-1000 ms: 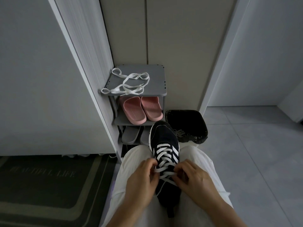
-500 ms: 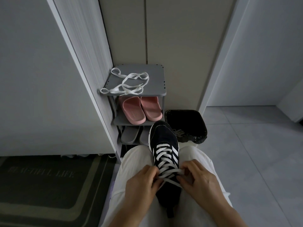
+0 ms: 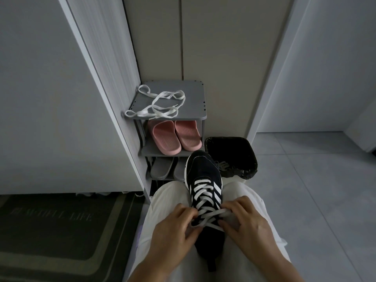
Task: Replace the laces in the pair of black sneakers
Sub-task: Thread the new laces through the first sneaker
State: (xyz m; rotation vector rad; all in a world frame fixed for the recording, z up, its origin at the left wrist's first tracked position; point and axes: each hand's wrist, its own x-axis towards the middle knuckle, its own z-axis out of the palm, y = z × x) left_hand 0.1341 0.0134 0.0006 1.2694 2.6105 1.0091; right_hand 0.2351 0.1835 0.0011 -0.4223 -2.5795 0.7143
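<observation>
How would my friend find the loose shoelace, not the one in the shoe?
Find the grey shoe rack in the corner. On its top shelf, above the pink slippers, lies the white lace. It is loose and tangled, unlike the one threaded through the black sneaker.

All I see of the person on my feed is two hands, two forearms and a pair of trousers. The left hand (image 3: 175,226) and right hand (image 3: 244,222) are bare, and the left forearm (image 3: 146,267) and right forearm (image 3: 278,265) are uncovered from behind the fingers (image 3: 186,209) back to the lower edge. The trousers (image 3: 168,198) are pale off-white cloth, plain and loose, showing on both sides of the fingers, with soft creases and a bunched fold outward of the right fingers. Dim light hides the nails.
</observation>
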